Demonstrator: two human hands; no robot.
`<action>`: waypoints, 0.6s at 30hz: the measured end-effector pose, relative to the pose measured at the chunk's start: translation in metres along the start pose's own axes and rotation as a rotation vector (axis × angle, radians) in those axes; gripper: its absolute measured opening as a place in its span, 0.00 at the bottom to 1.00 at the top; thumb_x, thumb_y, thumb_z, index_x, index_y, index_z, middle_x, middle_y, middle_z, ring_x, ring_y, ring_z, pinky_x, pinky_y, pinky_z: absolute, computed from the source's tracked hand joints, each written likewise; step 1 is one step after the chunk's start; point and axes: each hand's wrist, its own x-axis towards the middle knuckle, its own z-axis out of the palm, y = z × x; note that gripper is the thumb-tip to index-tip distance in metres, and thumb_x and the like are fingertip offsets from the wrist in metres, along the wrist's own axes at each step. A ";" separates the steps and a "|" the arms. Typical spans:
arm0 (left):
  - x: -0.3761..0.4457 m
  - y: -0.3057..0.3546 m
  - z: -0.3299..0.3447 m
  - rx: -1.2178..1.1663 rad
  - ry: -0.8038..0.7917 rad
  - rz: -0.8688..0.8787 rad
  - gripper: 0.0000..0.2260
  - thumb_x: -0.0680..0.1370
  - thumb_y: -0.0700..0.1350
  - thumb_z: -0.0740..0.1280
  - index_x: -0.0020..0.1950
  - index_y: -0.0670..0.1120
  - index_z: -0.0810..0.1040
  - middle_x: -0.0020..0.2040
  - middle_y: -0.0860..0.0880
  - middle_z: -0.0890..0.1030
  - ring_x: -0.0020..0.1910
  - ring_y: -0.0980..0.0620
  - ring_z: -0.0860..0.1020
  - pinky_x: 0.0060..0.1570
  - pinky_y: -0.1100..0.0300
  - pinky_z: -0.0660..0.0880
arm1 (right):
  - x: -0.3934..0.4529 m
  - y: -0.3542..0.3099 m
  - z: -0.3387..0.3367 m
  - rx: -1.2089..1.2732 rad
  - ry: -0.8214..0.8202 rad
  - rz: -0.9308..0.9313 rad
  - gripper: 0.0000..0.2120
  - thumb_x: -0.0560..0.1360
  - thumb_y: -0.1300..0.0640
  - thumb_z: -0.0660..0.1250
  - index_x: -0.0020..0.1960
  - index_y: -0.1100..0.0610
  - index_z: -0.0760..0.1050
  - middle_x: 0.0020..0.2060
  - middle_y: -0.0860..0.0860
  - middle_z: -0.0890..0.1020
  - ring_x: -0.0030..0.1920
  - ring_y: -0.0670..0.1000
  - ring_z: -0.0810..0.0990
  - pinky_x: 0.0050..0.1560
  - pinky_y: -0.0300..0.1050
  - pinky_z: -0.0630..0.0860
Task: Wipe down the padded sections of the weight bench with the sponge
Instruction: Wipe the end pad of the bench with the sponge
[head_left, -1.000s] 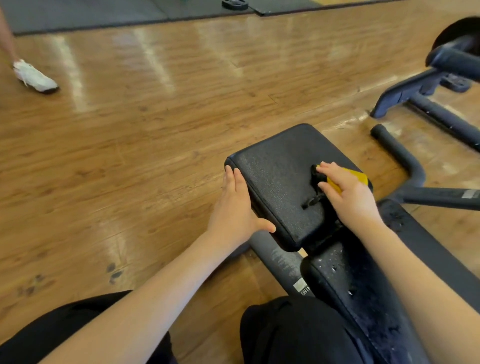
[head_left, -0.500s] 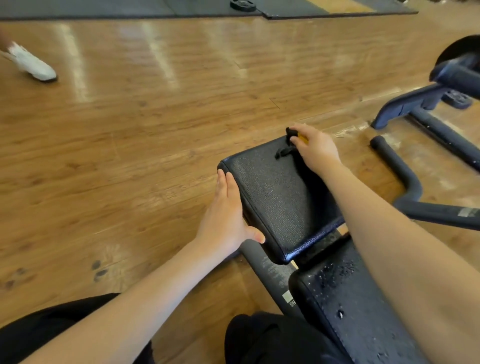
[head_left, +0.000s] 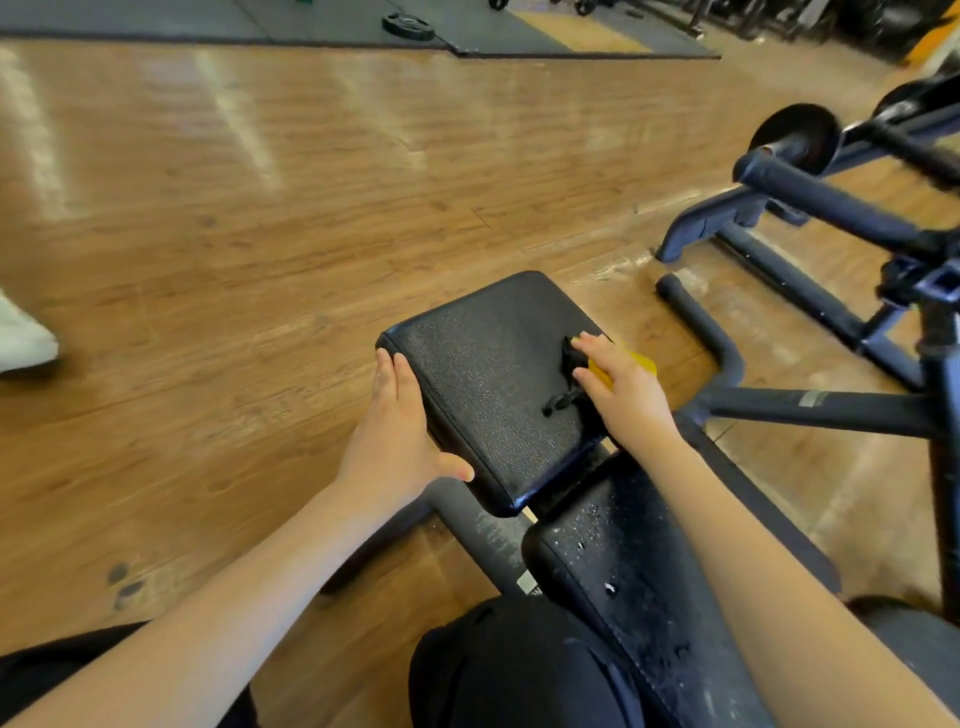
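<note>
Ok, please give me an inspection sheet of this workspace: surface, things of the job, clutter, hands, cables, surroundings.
Surface: wooden floor, shiny, with two dark spots near the left arm.
Job's things: seat pad, black, looks damp; back pad nearer the person, with droplets and white specks; yellow sponge with a dark scrub side, at the seat pad's right edge.
Clutter: weight plate lying on the far dark mat.
Hands: left hand flat against the seat pad's left side, thumb at the near corner; right hand holds the sponge.
Cables: nothing seen.
Surroundings: black machine frame on the right; white shoe at the left edge.
</note>
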 end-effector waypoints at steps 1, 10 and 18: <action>0.000 0.000 0.000 0.001 -0.001 0.002 0.60 0.63 0.54 0.77 0.74 0.40 0.33 0.74 0.43 0.31 0.75 0.47 0.40 0.72 0.55 0.49 | -0.007 0.002 0.000 -0.001 0.009 0.002 0.18 0.76 0.60 0.63 0.66 0.56 0.70 0.68 0.52 0.70 0.71 0.50 0.63 0.66 0.32 0.52; 0.002 0.001 0.001 -0.024 -0.002 -0.015 0.61 0.63 0.53 0.78 0.73 0.42 0.31 0.73 0.45 0.29 0.76 0.47 0.43 0.72 0.51 0.57 | 0.045 -0.015 0.007 -0.121 -0.020 0.003 0.20 0.78 0.57 0.60 0.70 0.56 0.66 0.70 0.52 0.68 0.71 0.50 0.64 0.68 0.40 0.59; 0.006 -0.001 0.002 0.011 -0.013 -0.024 0.61 0.63 0.54 0.77 0.73 0.43 0.30 0.73 0.45 0.28 0.76 0.46 0.43 0.72 0.51 0.57 | 0.122 -0.048 0.022 -0.112 -0.056 0.030 0.17 0.78 0.53 0.59 0.66 0.52 0.69 0.64 0.54 0.75 0.63 0.57 0.72 0.59 0.47 0.69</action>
